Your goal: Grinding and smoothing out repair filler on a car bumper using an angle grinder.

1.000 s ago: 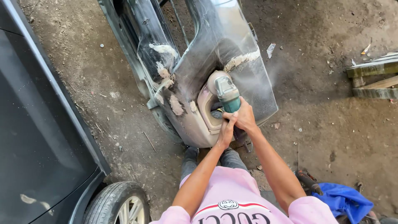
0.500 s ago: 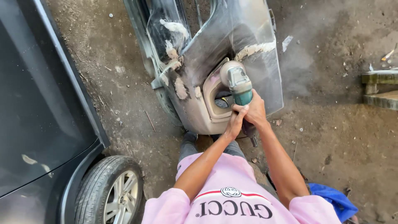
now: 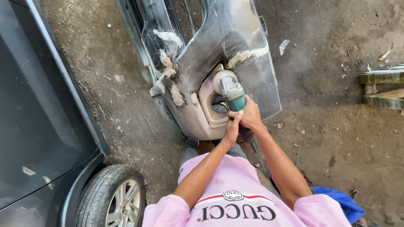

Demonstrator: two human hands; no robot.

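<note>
- Angle grinder point(image 3: 229, 89): teal body, grey head, disc end pressed to the beige filler patch at the bumper's lower end, centre of view.
- Right hand point(image 3: 251, 115) wrapped tight round grinder's rear body; left hand point(image 3: 232, 128) closed just under it, touching it.
- Car bumper point(image 3: 219, 54): dark, dusty, standing on dirt ground point(image 3: 336, 126); pale filler blobs along edges.
- No containers seen.
- Dark car point(image 3: 38, 117) w/ tyre point(image 3: 111, 197) at left; blue cloth point(image 3: 341, 201) lower right; wood planks point(image 3: 385, 86) right.
</note>
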